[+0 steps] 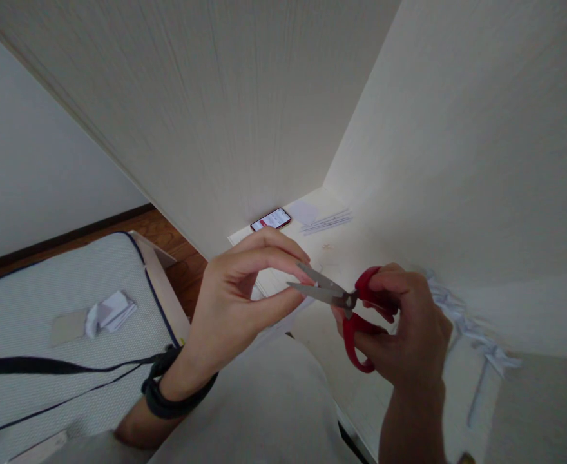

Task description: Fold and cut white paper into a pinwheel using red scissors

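— Watching from the side here: the right hand (409, 328) has its fingers threaded through the loops of the red-handled scissors with short grey steel blades (348, 303), closed around the handles. The blades stand a little apart, tips pointing toward the other hand.

— And the left hand (245, 290)?

— Fingers and thumb drawn together in a pinch right at the blade tips. There may be a thin white paper scrap in that pinch, but it's too pale against the white desk surface (341, 251) for me to tell (the light is poor down there).

— How would those scissors handle, do you reckon?

— Light and rigid, I'd judge; the plastic loops are the place to hold, as the hand does. The steel is smooth and sharp, so the pinching fingertips sit close to the edge. Any paper there would be flimsy and want holding taut near the cut.

— Anything else around?

— A red-edged smartphone with a lit screen (270, 219) lies far back on the desk beside loose white paper sheets (326, 221). Cut white paper strips (462, 316) trail off right of the scissors, and a crumpled white paper wad (111, 311) rests on the grey-white mattress (46, 303) to the left
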`<state>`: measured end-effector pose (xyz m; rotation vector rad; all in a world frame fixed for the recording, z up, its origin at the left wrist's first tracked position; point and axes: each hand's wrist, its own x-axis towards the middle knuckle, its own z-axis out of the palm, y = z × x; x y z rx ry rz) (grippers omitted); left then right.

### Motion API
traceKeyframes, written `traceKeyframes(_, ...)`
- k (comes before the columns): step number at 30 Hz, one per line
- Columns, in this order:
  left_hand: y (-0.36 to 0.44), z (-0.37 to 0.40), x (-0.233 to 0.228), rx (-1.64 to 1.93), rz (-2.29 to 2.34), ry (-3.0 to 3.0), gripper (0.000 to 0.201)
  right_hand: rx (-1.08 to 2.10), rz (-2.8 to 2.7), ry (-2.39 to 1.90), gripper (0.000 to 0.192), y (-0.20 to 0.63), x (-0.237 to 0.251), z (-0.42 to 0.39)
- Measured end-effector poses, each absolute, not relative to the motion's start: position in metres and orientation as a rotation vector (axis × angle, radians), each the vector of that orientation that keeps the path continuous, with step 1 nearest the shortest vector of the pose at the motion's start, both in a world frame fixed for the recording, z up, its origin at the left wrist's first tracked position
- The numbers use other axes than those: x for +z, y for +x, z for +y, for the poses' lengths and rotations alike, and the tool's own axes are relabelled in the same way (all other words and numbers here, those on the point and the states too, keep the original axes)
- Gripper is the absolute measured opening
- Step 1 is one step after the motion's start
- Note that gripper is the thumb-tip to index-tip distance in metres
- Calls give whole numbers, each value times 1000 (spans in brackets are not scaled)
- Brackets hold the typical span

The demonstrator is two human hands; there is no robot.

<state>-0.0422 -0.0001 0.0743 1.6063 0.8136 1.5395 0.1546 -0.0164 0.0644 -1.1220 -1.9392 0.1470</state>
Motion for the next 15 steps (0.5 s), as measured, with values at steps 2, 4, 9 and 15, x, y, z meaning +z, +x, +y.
traceKeyframes(2,-42,0,75,1534,812,1592,16,139,-1949,-1127,34,155,65,-16)
traceKeyframes(4,-43,-1,76,1534,815,1572,17,148,-1959,-1133,34,155,66,-16)
traceKeyframes(9,-43,-1,76,1542,810,1588,18,181,-1941,-1125,41,153,68,-19)
traceKeyframes(15,-41,-1,75,1549,808,1575,17,214,-1931,-1133,44,153,69,-21)
